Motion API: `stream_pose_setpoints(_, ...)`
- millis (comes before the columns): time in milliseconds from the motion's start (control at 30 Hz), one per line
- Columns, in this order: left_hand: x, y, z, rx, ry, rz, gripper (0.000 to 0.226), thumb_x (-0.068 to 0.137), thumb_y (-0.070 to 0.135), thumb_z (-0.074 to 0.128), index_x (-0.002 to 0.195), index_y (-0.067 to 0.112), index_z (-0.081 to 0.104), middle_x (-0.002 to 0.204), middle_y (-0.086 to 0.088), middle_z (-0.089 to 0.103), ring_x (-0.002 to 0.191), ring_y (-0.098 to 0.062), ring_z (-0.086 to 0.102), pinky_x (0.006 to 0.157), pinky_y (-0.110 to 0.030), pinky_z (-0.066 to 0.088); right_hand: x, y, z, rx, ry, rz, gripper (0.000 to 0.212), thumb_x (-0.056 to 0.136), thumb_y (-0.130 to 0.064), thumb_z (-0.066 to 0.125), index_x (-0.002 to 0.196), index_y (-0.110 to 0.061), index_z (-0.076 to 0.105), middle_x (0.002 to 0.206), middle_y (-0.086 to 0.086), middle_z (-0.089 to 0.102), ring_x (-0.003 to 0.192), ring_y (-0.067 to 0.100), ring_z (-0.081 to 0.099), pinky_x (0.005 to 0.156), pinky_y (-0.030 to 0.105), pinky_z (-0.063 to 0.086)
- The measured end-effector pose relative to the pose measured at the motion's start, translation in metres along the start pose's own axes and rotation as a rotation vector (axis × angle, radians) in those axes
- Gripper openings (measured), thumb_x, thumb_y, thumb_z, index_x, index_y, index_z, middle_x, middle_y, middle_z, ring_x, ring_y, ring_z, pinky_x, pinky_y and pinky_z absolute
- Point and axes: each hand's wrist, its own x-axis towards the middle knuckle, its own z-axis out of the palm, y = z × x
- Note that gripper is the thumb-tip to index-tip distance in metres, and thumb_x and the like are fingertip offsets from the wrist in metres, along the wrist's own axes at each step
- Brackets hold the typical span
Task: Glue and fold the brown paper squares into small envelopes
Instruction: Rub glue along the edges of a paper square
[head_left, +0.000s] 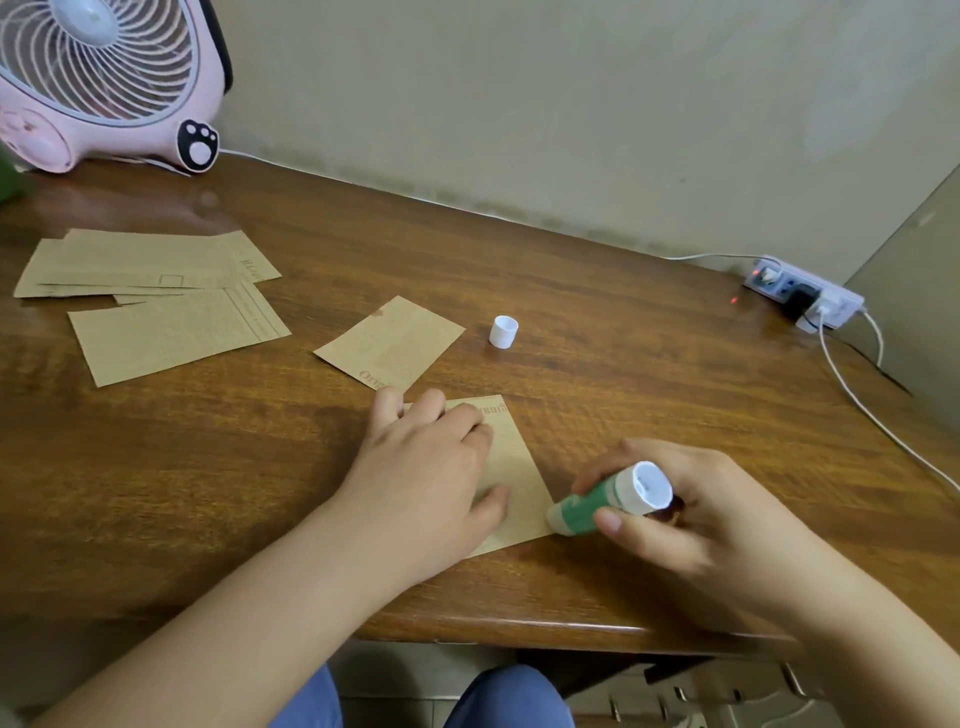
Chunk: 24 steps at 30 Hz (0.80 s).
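While the left hand (434, 457) lay flat with fingers spread and straight, pressing a brown paper square (514, 467) to the table (623, 364), the right hand (691, 504) had its fingers curled round a green glue stick (597, 506), its tip touching the square's near right corner. Head view only. Gluing step judged in hand: glue going onto an edge, no fold yet on this piece. White cap (503, 331) stood apart, further back on the table. A second square (390, 344) lay just beyond the left hand; a loose pile of brown sheets (156, 301) sat well to the left. Pink fan (104, 78) at the far left corner, power strip (802, 295) at the far right. Next move likely calls for running the stick along the edge while the left hand holds the paper from sliding, then folding.
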Motion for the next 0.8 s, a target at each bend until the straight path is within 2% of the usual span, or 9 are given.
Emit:
stream_pose_setpoints(100,-0.004,0.003,-0.008,-0.029,-0.033,-0.013,0.065,0.084,0.045,0.013,0.109,0.022,0.068,0.108,0.012,0.06,0.094,-0.012,0.045,0.086,-0.037,0.018,-0.003,-0.001,-0.004,0.027,0.207,0.04,0.031,0.078,-0.064,0.054,0.095,-0.04,0.063,0.093,-0.017,0.067,0.077,0.011,0.062,0.062,0.021,0.048)
stream_pose_setpoints(167,-0.008,0.006,-0.012,0.005,-0.045,-0.028,0.074,0.082,0.049,0.003,0.125,0.021,0.057,0.116,0.01,0.049,0.102,-0.012,0.036,0.091,-0.038,0.015,-0.003,0.0,-0.005,0.001,0.305,0.076,0.026,0.075,-0.059,0.057,0.094,-0.041,0.063,0.091,-0.019,0.065,0.074,0.016,0.06,0.059,0.023,0.048)
stream_pose_setpoints(233,-0.011,0.01,-0.014,0.065,-0.058,-0.067,0.072,0.087,0.057,0.009,0.132,0.018,0.049,0.118,0.006,0.041,0.109,-0.014,0.032,0.095,-0.039,0.015,-0.002,0.003,-0.005,-0.038,0.347,0.102,0.02,0.077,-0.05,0.056,0.091,-0.038,0.063,0.09,-0.019,0.064,0.072,0.017,0.058,0.057,0.024,0.047)
stream_pose_setpoints(267,-0.012,0.014,-0.016,0.094,-0.076,-0.093,0.069,0.089,0.06,0.015,0.129,0.017,0.05,0.115,0.004,0.04,0.11,-0.015,0.032,0.097,-0.039,0.016,0.0,0.005,-0.004,-0.053,0.353,0.113,0.016,0.078,-0.046,0.058,0.09,-0.036,0.064,0.091,-0.02,0.063,0.071,0.014,0.058,0.057,0.022,0.047)
stream_pose_setpoints(367,-0.009,0.023,-0.022,0.14,-0.089,-0.161,0.064,0.089,0.066,0.023,0.114,0.017,0.055,0.107,0.002,0.042,0.105,-0.017,0.034,0.096,-0.04,0.019,0.008,0.011,-0.001,-0.05,0.346,0.14,0.006,0.085,-0.029,0.064,0.091,-0.03,0.064,0.085,-0.015,0.065,0.068,0.008,0.056,0.058,0.015,0.043)
stream_pose_setpoints(433,-0.006,0.024,-0.021,0.113,-0.065,-0.17,0.061,0.088,0.066,0.027,0.118,0.019,0.052,0.113,0.002,0.042,0.108,-0.017,0.034,0.096,-0.041,0.019,0.017,0.013,-0.001,-0.06,0.327,0.146,0.011,0.084,-0.02,0.065,0.092,-0.027,0.065,0.083,-0.016,0.065,0.073,0.004,0.058,0.062,0.012,0.043)
stream_pose_setpoints(533,0.0,0.022,-0.018,-0.026,-0.043,-0.069,0.049,0.091,0.055,0.036,0.129,0.025,0.045,0.131,0.008,0.037,0.117,-0.016,0.03,0.099,-0.039,0.018,0.031,0.016,-0.003,-0.071,0.27,0.154,0.012,0.085,-0.022,0.064,0.092,-0.031,0.062,0.088,-0.016,0.065,0.083,0.005,0.06,0.068,0.014,0.045)
stream_pose_setpoints(633,0.011,0.02,-0.014,-0.083,-0.033,0.067,0.043,0.095,0.043,0.036,0.131,0.025,0.05,0.132,0.013,0.042,0.113,-0.013,0.03,0.094,-0.036,0.017,0.043,0.021,-0.005,-0.068,0.222,0.166,0.007,0.085,-0.028,0.062,0.092,-0.03,0.062,0.088,-0.01,0.067,0.081,0.01,0.06,0.068,0.021,0.047)
stream_pose_setpoints(800,0.017,0.014,-0.004,-0.086,-0.057,0.083,0.048,0.095,0.051,0.033,0.133,0.026,0.051,0.133,0.016,0.045,0.114,-0.011,0.03,0.092,-0.035,0.016,0.054,0.025,-0.005,-0.083,0.14,0.116,0.005,0.087,-0.029,0.062,0.091,-0.03,0.063,0.086,-0.009,0.065,0.078,0.011,0.059,0.068,0.026,0.047)
